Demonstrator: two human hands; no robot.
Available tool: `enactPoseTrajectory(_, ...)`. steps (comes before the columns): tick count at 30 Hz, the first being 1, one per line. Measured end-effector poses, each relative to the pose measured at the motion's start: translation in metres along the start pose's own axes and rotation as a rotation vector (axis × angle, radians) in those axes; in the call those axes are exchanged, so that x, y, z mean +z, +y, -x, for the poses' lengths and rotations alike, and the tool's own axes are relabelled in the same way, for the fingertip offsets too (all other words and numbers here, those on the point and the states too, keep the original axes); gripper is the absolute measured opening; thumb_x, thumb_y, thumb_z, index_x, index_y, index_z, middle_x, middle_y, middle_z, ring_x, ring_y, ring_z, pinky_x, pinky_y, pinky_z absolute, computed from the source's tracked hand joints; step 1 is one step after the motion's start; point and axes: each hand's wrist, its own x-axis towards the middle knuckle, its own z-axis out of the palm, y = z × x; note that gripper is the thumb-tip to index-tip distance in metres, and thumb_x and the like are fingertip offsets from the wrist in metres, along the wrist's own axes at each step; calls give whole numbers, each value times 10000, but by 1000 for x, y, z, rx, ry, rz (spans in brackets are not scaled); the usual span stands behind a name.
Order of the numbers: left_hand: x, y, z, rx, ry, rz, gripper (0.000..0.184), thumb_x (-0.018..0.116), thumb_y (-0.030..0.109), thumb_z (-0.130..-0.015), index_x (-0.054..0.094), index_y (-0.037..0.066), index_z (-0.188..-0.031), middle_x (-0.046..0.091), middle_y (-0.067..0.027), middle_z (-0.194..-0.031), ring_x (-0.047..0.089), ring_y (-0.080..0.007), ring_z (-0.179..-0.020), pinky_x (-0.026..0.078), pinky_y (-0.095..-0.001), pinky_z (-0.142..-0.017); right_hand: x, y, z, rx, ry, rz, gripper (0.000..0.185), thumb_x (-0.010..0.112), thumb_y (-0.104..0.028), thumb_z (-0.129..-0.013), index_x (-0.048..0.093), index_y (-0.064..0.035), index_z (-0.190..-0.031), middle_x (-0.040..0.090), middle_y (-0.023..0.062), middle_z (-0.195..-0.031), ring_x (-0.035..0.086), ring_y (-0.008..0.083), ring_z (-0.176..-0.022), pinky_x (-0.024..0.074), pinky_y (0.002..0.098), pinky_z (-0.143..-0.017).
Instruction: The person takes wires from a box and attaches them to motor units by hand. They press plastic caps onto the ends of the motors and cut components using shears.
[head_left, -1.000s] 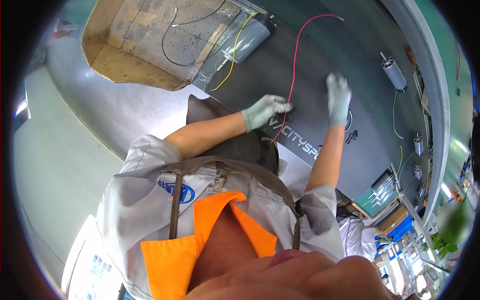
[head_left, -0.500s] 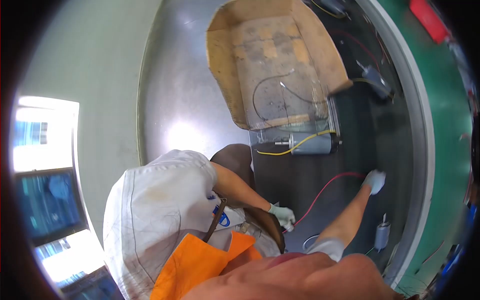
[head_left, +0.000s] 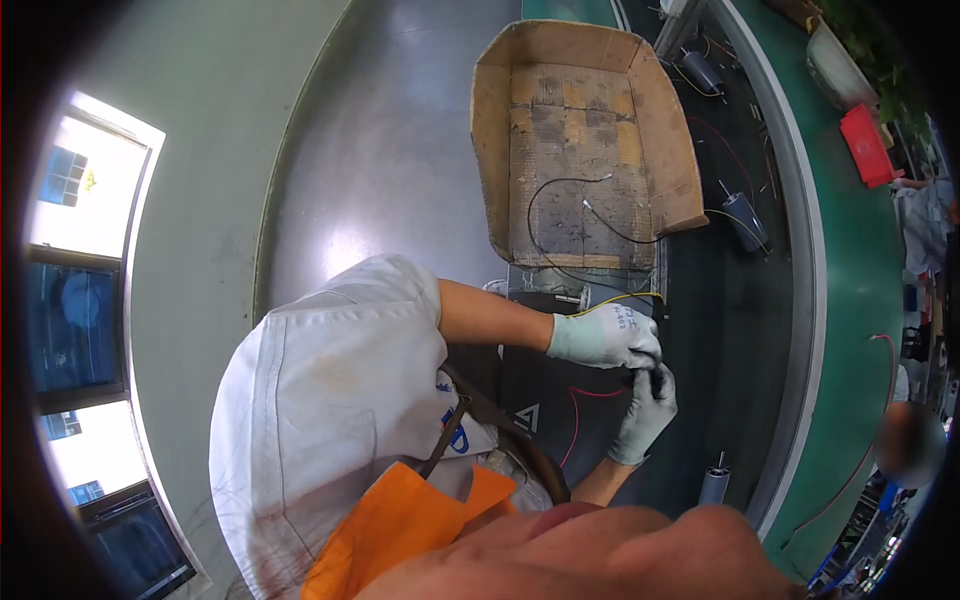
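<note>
Gloved in white, my left hand [head_left: 612, 335] is closed over the dark mat beside a grey motor, its fingertips meeting those of my right hand [head_left: 646, 405]. The right hand is also closed in a pinch. A small dark thing shows between the fingertips, too small to name. The red wire [head_left: 573, 410] lies just left of my right hand, and one end runs toward its fingers. A yellow wire [head_left: 628, 297] crosses over the motor, which my left hand partly hides.
Beyond my hands is a cardboard box [head_left: 575, 130] with a black cable [head_left: 530, 215] in it. More motors [head_left: 742, 220] lie along the mat's right side, one [head_left: 714, 484] near the front. A metal rail [head_left: 800, 260] borders the mat. A red bin [head_left: 868, 146] stands farther right.
Both hands have come together near the grey motor, the left moving up and the right moving back toward it. The red wire now lies bent. The head view has shifted.
</note>
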Motion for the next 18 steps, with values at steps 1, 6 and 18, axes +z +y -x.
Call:
enactPoseTrajectory(1,-3,6,5,4,7,-2,260,606,267,-967,655,96,-1157,624,-104,-978,645,-309,-946,534,-416,-795,4,-5,6,-32,8,-42,170,673,-60,-963,676,47,-1096,684,14,-949,606,70,-836,511,236,-771)
enactPoseTrajectory(6,-13,19,17,-134,102,21,263,635,315,-920,708,103,-1056,655,-125,-907,658,-345,-919,528,-445,-788,8,-34,15,-388,52,406,163,678,-63,-945,676,24,-1084,705,90,-951,671,184,-840,529,302,-776)
enactPoseTrajectory(18,-56,41,12,-408,-105,386,275,679,268,-948,711,13,-1046,704,-117,-939,683,-222,-856,533,-335,-774,30,-58,44,-616,206,944,223,702,-142,-865,667,-89,-1079,654,126,-884,641,331,-812,526,435,-741)
